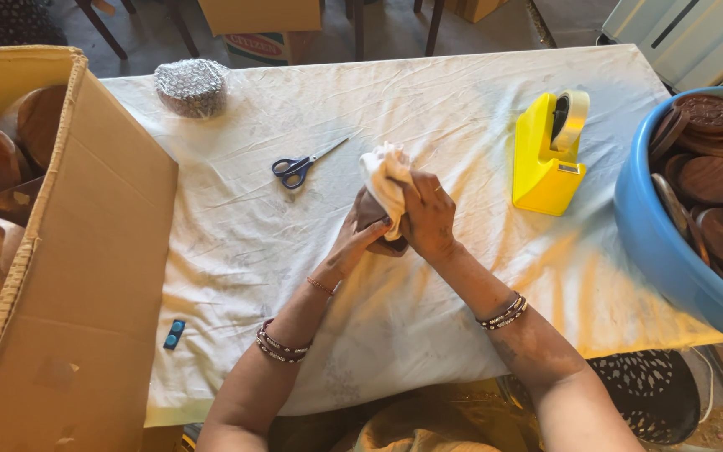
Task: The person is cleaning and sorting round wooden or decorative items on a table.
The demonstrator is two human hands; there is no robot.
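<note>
White wrinkled sheet (pixel 428 276) covers the table; above its middle the left hand (pixel 360 238) cups a dark wooden piece (pixel 376 219) while the right hand (pixel 428 219) grips a white cloth (pixel 385 177) against it. Best rubbed firmly, with the piece turned and held steady

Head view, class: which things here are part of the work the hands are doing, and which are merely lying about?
In hand:
left hand holding a dark wooden piece
right hand pressing a white cloth on it

Lying about:
scissors
yellow tape dispenser
blue tub of wooden discs
cardboard box
foil-wrapped bundle
</note>
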